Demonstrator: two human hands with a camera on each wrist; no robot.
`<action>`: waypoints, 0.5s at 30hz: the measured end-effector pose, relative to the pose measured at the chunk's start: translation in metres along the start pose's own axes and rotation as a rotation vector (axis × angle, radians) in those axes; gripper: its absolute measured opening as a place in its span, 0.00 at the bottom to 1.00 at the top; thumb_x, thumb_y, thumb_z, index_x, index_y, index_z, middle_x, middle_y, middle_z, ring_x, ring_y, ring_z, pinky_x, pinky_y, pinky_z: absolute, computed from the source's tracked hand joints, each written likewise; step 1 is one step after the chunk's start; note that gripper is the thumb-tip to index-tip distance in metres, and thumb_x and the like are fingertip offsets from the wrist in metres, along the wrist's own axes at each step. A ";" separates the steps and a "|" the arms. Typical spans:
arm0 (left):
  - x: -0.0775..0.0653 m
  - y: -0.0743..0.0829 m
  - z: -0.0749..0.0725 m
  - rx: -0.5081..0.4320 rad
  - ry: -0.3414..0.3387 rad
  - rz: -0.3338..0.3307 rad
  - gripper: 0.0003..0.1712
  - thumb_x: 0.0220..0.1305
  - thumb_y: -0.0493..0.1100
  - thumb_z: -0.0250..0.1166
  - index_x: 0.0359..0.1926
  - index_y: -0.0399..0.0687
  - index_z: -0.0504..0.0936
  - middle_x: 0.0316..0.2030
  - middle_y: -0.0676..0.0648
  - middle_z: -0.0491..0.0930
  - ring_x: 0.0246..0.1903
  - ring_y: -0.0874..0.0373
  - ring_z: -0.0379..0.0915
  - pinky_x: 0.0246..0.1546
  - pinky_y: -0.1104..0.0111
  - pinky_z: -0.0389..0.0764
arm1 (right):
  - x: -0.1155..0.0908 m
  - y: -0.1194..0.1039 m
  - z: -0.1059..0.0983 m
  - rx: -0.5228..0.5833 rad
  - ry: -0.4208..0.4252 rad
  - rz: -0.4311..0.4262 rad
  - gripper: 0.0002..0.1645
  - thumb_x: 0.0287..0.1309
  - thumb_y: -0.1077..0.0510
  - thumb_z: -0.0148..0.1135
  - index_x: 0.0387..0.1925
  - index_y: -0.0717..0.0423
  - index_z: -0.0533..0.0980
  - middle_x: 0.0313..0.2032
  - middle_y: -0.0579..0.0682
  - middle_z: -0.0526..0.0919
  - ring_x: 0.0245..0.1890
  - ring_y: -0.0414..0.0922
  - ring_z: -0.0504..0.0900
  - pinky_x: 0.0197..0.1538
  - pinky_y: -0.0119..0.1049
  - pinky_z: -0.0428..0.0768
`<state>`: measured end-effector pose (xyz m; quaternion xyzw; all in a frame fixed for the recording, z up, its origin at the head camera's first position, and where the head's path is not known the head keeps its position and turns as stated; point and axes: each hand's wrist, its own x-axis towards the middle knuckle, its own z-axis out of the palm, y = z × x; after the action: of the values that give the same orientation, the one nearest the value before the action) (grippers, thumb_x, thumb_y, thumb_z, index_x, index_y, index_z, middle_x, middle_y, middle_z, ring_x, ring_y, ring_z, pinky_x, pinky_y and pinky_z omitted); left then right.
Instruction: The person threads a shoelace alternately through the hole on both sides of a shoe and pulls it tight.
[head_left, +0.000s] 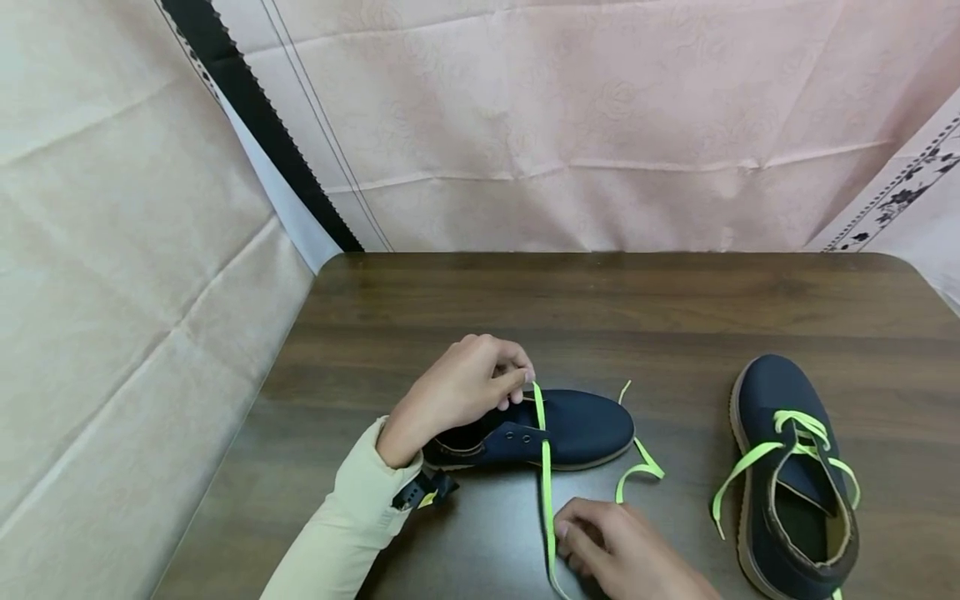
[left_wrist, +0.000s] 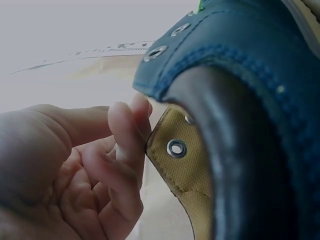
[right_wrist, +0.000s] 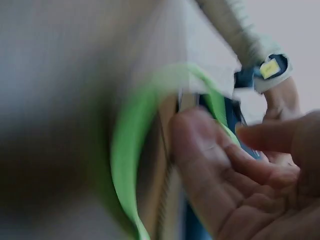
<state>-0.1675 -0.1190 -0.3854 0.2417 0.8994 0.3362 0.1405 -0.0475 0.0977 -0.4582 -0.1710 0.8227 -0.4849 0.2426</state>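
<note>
A navy shoe [head_left: 588, 425] lies sideways on the table, its toe to the right. My left hand [head_left: 472, 379] is over its opening, thumb and fingertips together at the upper end of a bright green shoelace [head_left: 546, 475]. From there the lace crosses the shoe and runs down toward the near edge. In the left wrist view, the fingers are beside an eyelet flap [left_wrist: 175, 135] with a tan lining. My right hand [head_left: 618, 542] is beside the lace's lower stretch, fingers bent. The right wrist view shows a gap between its thumb and fingertip, the lace [right_wrist: 127, 145] passing behind.
A second navy shoe [head_left: 795, 475], laced in green, stands at the right with its toe pointing away. Another stretch of green lace [head_left: 641, 467] lies by the first shoe's toe. The brown wooden table [head_left: 600, 304] meets a pale cloth backdrop [head_left: 600, 125].
</note>
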 end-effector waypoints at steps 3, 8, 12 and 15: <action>0.000 0.001 -0.002 0.021 -0.011 0.009 0.09 0.73 0.45 0.60 0.41 0.51 0.86 0.27 0.51 0.85 0.26 0.56 0.81 0.30 0.67 0.78 | 0.004 -0.011 -0.009 -0.234 0.226 -0.005 0.06 0.70 0.51 0.59 0.40 0.44 0.81 0.31 0.33 0.80 0.29 0.29 0.76 0.34 0.32 0.76; -0.002 0.003 -0.005 0.056 -0.033 0.030 0.08 0.72 0.47 0.61 0.40 0.56 0.87 0.25 0.55 0.83 0.23 0.61 0.78 0.28 0.68 0.77 | 0.028 -0.028 -0.021 -0.137 0.465 -0.044 0.10 0.69 0.50 0.60 0.48 0.46 0.82 0.37 0.41 0.82 0.27 0.38 0.80 0.32 0.33 0.78; -0.004 0.004 -0.003 0.050 0.006 0.065 0.07 0.71 0.47 0.62 0.39 0.57 0.87 0.25 0.58 0.82 0.25 0.63 0.77 0.30 0.68 0.77 | 0.047 -0.026 -0.020 -0.055 0.523 -0.065 0.10 0.68 0.50 0.61 0.47 0.46 0.82 0.30 0.45 0.81 0.24 0.42 0.79 0.29 0.33 0.76; -0.003 0.004 -0.001 0.034 0.050 0.096 0.07 0.71 0.47 0.62 0.38 0.57 0.86 0.27 0.58 0.84 0.28 0.64 0.78 0.32 0.69 0.77 | 0.055 -0.023 -0.016 -0.001 0.571 -0.067 0.08 0.67 0.49 0.62 0.42 0.45 0.83 0.23 0.45 0.77 0.23 0.41 0.77 0.27 0.33 0.73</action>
<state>-0.1638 -0.1179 -0.3818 0.2783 0.8956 0.3330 0.0976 -0.1011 0.0702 -0.4443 -0.0548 0.8519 -0.5206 -0.0150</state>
